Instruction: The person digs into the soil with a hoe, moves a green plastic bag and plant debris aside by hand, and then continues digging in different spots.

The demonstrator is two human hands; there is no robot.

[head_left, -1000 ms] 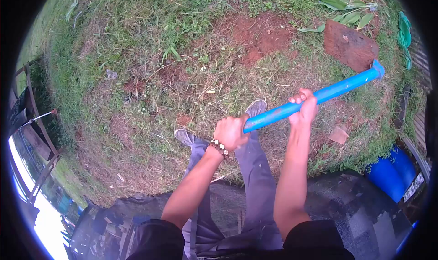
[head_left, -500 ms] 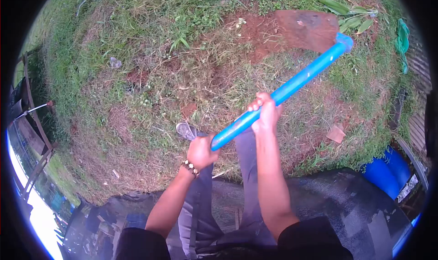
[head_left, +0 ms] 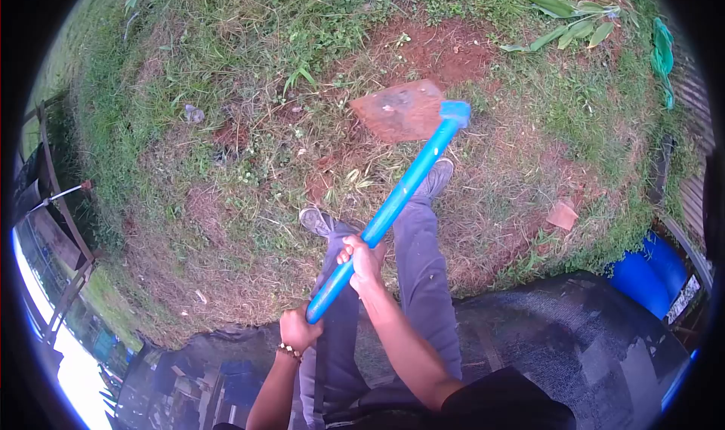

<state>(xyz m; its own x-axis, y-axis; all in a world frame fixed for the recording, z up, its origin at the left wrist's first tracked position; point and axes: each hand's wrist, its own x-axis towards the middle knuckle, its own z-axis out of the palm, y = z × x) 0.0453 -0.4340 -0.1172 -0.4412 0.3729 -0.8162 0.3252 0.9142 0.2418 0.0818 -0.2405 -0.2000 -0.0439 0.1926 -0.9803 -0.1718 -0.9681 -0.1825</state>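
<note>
One blue-handled hoe [head_left: 402,191] runs near-left to far-right — left hand [head_left: 297,330] closed round its near end, right hand [head_left: 365,262] gripping farther up, nearer the rusty blade [head_left: 400,114], which extends left over grass [head_left: 521,158].

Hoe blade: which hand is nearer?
Right. The right hand grips the blue handle partway toward the hoe blade; the left hand grips the handle's end farthest from it.

The hoe handle [head_left: 411,177] is bright blue, its blade [head_left: 404,113] rusty reddish brown (close to the bare soil [head_left: 464,56] in hue). The trousers [head_left: 424,271] are purplish grey, the bracelet [head_left: 289,351] dark with pale spots.
</note>
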